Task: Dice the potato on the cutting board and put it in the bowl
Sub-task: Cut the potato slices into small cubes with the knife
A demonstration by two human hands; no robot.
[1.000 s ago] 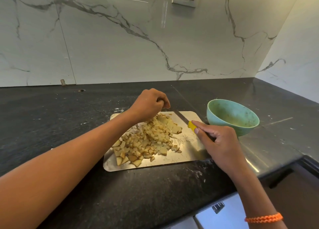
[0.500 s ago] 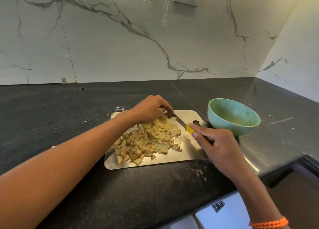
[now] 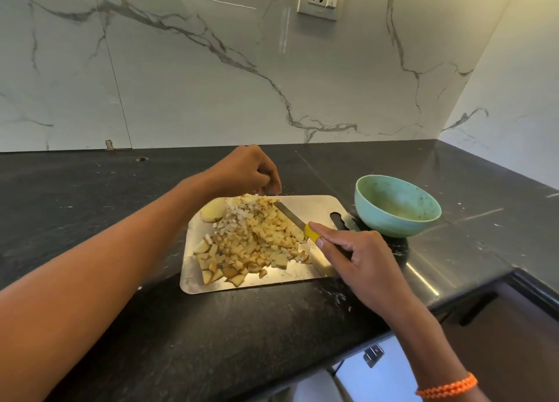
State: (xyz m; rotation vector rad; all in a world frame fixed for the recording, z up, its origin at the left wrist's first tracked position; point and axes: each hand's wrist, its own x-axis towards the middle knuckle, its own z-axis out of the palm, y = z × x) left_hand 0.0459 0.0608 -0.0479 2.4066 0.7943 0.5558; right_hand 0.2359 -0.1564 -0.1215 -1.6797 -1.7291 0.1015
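We grip the knife (image 3: 298, 221) in our right hand (image 3: 360, 259), blade angled up-left into the diced potato (image 3: 254, 238) on the cutting board (image 3: 314, 208), left hand (image 3: 245, 171) curled at the pile's far edge, bowl (image 3: 396, 209) just right.

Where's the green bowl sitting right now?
In the head view, the green bowl sits on the black counter to the right, just beyond the cutting board's right end, above the right hand.
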